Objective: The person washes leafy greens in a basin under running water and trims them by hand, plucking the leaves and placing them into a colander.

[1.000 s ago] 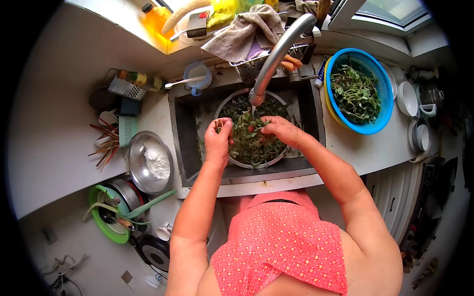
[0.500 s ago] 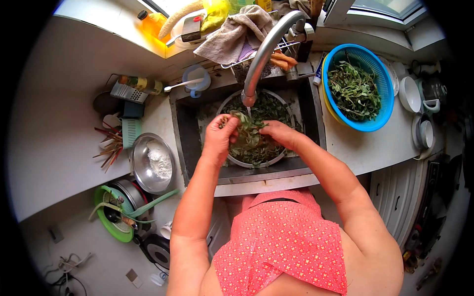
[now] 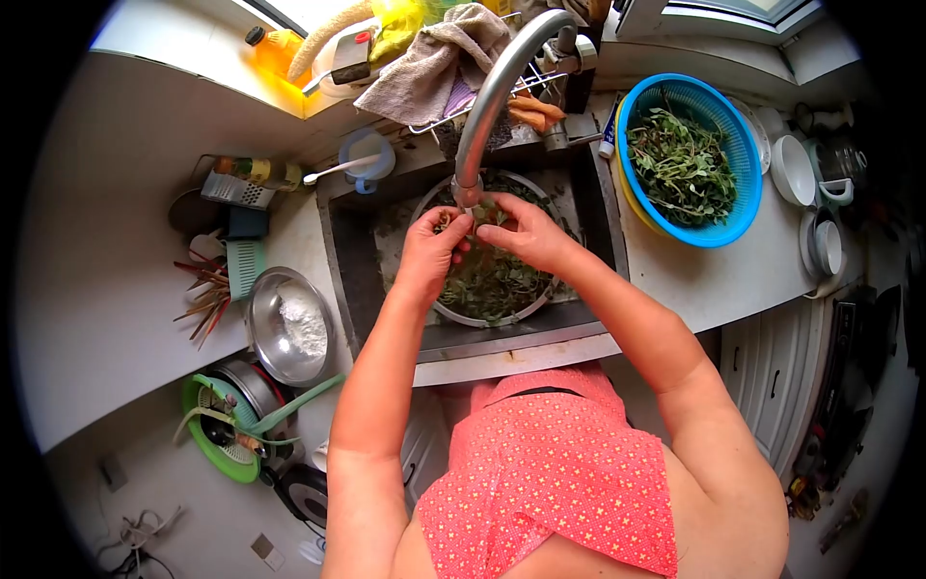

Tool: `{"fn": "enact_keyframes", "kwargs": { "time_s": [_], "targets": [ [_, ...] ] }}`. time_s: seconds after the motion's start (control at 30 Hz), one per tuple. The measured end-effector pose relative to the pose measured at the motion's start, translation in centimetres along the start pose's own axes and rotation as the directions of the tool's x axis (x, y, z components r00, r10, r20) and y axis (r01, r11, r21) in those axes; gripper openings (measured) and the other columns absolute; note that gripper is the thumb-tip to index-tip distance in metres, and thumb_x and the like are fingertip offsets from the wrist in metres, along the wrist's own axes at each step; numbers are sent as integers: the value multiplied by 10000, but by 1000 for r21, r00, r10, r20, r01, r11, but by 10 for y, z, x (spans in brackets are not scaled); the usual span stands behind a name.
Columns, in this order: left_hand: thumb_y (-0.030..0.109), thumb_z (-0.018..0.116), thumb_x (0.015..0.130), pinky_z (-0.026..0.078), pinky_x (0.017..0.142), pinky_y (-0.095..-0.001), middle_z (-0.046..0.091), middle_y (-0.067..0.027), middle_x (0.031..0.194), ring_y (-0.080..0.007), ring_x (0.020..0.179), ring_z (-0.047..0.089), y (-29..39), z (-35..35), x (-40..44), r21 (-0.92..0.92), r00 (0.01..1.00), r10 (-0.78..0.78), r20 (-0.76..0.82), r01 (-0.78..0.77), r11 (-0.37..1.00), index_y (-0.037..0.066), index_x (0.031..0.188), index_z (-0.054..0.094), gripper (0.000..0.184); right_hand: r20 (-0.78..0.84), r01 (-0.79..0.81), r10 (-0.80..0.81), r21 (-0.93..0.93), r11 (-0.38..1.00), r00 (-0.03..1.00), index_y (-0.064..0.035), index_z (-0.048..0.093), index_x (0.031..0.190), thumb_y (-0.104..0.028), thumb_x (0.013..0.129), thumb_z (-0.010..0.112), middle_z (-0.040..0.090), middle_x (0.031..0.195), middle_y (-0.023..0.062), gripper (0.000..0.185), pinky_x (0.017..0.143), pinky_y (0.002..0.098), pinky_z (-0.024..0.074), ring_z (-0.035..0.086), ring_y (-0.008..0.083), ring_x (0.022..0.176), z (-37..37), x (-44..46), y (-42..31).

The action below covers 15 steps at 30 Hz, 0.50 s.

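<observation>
Left hand (image 3: 431, 253) and right hand (image 3: 531, 238) both pinch greens (image 3: 491, 215) under the tap (image 3: 470, 150), over the bowl (image 3: 526, 315), and (careful now) a loosened grip could let them slip into the sink (image 3: 349, 265).

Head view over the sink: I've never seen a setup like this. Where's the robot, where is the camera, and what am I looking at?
There's no robot: a person works bare-handed, wearing a camera on the head that looks forward and down. In the sink sits a round basin of leafy greens. The left hand pinches some sprigs just below the faucet; the right hand is close beside it, its grip partly hidden. On the counter to the right is a blue colander with more greens; to the left, a steel bowl with white powder.
</observation>
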<state>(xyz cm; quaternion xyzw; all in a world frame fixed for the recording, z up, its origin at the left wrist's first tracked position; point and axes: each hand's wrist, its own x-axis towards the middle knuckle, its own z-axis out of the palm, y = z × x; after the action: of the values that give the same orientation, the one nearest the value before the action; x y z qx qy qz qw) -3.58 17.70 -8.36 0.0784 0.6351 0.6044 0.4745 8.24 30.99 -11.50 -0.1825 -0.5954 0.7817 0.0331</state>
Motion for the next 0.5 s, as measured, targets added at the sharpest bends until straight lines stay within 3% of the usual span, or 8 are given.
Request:
{"fn": "enact_keyframes", "kwargs": {
  "time_s": [0.13, 0.2, 0.27, 0.33, 0.37, 0.4, 0.47, 0.5],
  "targets": [
    [181, 665, 862, 396, 528, -198, 602, 20, 785, -64, 645, 543, 2, 4, 0, -12, 999, 30, 19, -30, 999, 80, 935, 594, 144, 25, 6, -4, -65, 998, 1000, 8, 559, 1194, -199, 853, 653, 633, 974, 41, 409, 735, 260, 484, 580, 93, 809, -9, 3, 10],
    [179, 658, 866, 399, 533, -198, 604, 17, 789, -65, 653, 546, 3, 2, 1, -20, 999, 40, 13, -39, 999, 78, 938, 593, 140, -11, -104, 103, -162, 981, 995, 13, 558, 1185, -171, 884, 634, 609, 995, 13, 361, 739, 225, 469, 543, 51, 838, -13, -3, 5],
    [176, 637, 880, 401, 531, -199, 615, 6, 807, -66, 669, 549, 3, -2, 2, -5, 997, 68, 44, -68, 998, 79, 950, 585, 131, -72, -69, 51, -271, 960, 996, -14, 570, 1190, -196, 859, 653, 637, 996, 65, 386, 763, 289, 486, 602, 134, 870, -19, -5, 23],
    [178, 624, 888, 403, 531, -202, 624, -2, 824, -68, 681, 554, 5, -2, 0, -21, 998, 58, 35, -58, 998, 80, 953, 579, 125, -101, 134, -406, -849, 511, 908, -52, 586, 1189, -228, 820, 671, 657, 984, 144, 417, 792, 385, 492, 636, 286, 912, -22, -11, 30],
    [179, 611, 896, 406, 531, -204, 633, -10, 841, -71, 694, 559, 6, -2, 0, -35, 998, 58, 26, -57, 998, 81, 955, 573, 120, -229, 6, -327, -812, 584, 917, -95, 610, 1170, -247, 796, 672, 634, 1045, 194, 408, 826, 441, 478, 602, 388, 968, -21, -14, 33],
    [179, 611, 896, 406, 531, -204, 633, -10, 841, -71, 694, 559, 6, -2, 1, -37, 998, 55, 26, -54, 998, 81, 955, 573, 120, -230, 3, -324, -812, 584, 918, -95, 610, 1170, -247, 796, 672, 634, 1045, 194, 408, 826, 441, 478, 602, 388, 968, -23, -14, 34],
    [187, 591, 909, 415, 534, -212, 652, -33, 885, -83, 717, 575, 4, -5, 2, -22, 995, 87, 53, -86, 996, 83, 956, 562, 118, -225, -231, 84, -782, 579, 971, -103, 616, 1161, -219, 799, 665, 601, 1131, 171, 383, 836, 412, 477, 594, 359, 995, -29, -16, 37],
    [187, 591, 909, 415, 534, -212, 652, -33, 885, -83, 717, 575, 4, -4, 1, -23, 995, 85, 52, -84, 996, 83, 956, 562, 118, -225, -232, 86, -781, 580, 971, -103, 616, 1161, -219, 799, 665, 601, 1131, 171, 383, 836, 412, 477, 594, 359, 995, -30, -16, 49]
  ]
}}
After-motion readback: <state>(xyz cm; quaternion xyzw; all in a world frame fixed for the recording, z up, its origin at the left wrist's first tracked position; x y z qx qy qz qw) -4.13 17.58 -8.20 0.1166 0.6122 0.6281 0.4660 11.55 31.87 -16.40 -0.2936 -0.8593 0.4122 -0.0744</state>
